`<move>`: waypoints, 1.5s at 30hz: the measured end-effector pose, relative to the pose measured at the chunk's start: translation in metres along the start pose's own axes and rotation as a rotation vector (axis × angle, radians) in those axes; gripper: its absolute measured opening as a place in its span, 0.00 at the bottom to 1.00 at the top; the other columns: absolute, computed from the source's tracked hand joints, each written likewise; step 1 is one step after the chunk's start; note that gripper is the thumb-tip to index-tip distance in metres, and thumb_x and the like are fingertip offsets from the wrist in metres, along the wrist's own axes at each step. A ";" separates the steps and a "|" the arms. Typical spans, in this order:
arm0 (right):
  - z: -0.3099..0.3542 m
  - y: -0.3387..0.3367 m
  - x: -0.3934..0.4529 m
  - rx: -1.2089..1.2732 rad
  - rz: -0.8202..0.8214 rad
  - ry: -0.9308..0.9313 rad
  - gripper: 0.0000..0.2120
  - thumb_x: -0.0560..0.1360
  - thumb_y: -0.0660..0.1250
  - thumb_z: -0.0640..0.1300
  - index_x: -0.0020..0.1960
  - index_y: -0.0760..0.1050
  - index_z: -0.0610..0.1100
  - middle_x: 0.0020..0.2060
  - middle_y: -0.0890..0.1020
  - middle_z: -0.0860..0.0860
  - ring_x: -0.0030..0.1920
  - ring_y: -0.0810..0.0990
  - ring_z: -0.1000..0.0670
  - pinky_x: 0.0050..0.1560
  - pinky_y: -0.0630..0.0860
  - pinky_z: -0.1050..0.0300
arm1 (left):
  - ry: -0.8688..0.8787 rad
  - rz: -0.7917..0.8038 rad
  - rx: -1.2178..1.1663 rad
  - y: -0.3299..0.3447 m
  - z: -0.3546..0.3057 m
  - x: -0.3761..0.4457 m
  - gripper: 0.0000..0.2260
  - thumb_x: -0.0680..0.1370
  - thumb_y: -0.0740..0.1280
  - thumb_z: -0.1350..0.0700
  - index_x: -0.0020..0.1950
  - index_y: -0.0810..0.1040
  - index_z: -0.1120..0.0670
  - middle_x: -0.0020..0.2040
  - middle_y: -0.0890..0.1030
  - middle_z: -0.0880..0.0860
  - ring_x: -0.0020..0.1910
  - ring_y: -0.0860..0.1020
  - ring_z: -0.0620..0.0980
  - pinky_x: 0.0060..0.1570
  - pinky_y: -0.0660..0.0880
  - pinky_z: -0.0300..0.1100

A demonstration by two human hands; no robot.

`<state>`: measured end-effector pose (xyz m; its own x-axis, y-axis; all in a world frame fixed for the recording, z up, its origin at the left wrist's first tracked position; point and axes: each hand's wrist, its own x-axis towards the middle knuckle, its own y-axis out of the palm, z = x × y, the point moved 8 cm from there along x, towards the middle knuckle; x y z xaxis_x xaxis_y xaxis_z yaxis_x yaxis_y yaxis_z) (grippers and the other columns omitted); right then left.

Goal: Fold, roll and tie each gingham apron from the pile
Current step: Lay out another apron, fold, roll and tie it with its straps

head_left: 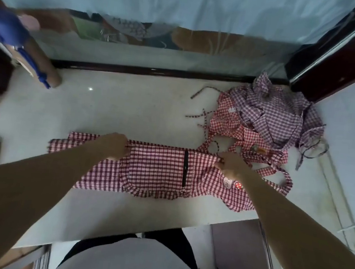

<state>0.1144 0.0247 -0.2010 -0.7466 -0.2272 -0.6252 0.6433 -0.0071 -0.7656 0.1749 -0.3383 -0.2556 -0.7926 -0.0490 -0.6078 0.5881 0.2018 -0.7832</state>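
Both hands, left [115, 147] and right [229, 166], pinch the apron [156, 172], its fold barely begun. The pile [267, 120] beyond it waits; no finished rolls show.

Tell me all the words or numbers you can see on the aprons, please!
No words can be read anywhere.
Red apron, white patch by the right hand: marks too blurred to read.
Pile, small white patch: too small to read.
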 end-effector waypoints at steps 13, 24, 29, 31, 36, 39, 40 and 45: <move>-0.028 0.019 0.060 0.083 0.048 0.138 0.14 0.79 0.64 0.48 0.48 0.79 0.37 0.48 0.83 0.39 0.50 0.81 0.40 0.46 0.71 0.55 | -0.064 -0.114 0.159 0.017 0.005 0.017 0.15 0.79 0.58 0.59 0.65 0.69 0.58 0.63 0.71 0.59 0.63 0.69 0.59 0.63 0.67 0.55; -0.028 0.010 0.067 0.063 0.069 0.219 0.21 0.83 0.57 0.51 0.40 0.74 0.37 0.42 0.80 0.40 0.49 0.79 0.41 0.55 0.68 0.48 | -0.073 -0.230 0.057 0.006 0.014 0.029 0.11 0.84 0.55 0.54 0.62 0.69 0.58 0.58 0.75 0.58 0.58 0.73 0.58 0.56 0.70 0.55; -0.029 0.007 0.070 0.056 0.071 0.221 0.21 0.83 0.59 0.51 0.41 0.76 0.36 0.38 0.79 0.41 0.49 0.80 0.39 0.50 0.67 0.51 | -0.083 -0.221 0.019 -0.001 0.017 0.038 0.12 0.84 0.56 0.52 0.60 0.71 0.59 0.58 0.79 0.58 0.58 0.75 0.59 0.59 0.69 0.54; -0.028 0.009 0.070 0.014 0.052 0.224 0.20 0.83 0.60 0.52 0.54 0.79 0.34 0.50 0.82 0.39 0.57 0.79 0.41 0.59 0.67 0.50 | -0.088 -0.216 0.030 0.000 0.018 0.038 0.14 0.84 0.56 0.51 0.62 0.71 0.59 0.59 0.78 0.59 0.59 0.75 0.59 0.60 0.68 0.54; -0.032 0.014 0.073 -0.002 0.013 0.225 0.24 0.82 0.60 0.55 0.67 0.73 0.36 0.63 0.78 0.39 0.67 0.74 0.41 0.68 0.64 0.52 | -0.062 -0.251 0.040 0.010 0.020 0.030 0.14 0.83 0.56 0.51 0.61 0.73 0.58 0.57 0.78 0.58 0.57 0.75 0.59 0.61 0.68 0.56; -0.035 0.014 0.074 -0.028 0.025 0.205 0.26 0.82 0.58 0.58 0.65 0.75 0.37 0.61 0.80 0.40 0.66 0.75 0.41 0.67 0.62 0.52 | -0.076 -0.240 -0.019 0.013 0.026 0.025 0.14 0.84 0.54 0.50 0.56 0.75 0.57 0.53 0.82 0.57 0.53 0.79 0.58 0.62 0.65 0.55; -0.034 0.014 0.075 -0.026 0.028 0.200 0.26 0.82 0.58 0.59 0.64 0.75 0.37 0.61 0.80 0.40 0.65 0.75 0.42 0.66 0.62 0.52 | -0.093 -0.226 -0.028 0.014 0.029 0.024 0.14 0.84 0.54 0.50 0.55 0.75 0.57 0.51 0.82 0.56 0.52 0.80 0.58 0.63 0.64 0.55; -0.038 0.017 0.079 -0.026 0.007 0.262 0.26 0.82 0.58 0.60 0.63 0.75 0.37 0.59 0.80 0.39 0.63 0.76 0.39 0.65 0.68 0.48 | -0.176 -0.309 0.051 0.011 0.037 0.014 0.16 0.81 0.59 0.48 0.60 0.72 0.59 0.56 0.78 0.60 0.56 0.75 0.60 0.62 0.67 0.58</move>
<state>0.0604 0.0439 -0.2692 -0.7630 0.0329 -0.6456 0.6463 0.0193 -0.7629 0.1765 -0.3733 -0.2775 -0.8967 -0.2691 -0.3515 0.3362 0.1025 -0.9362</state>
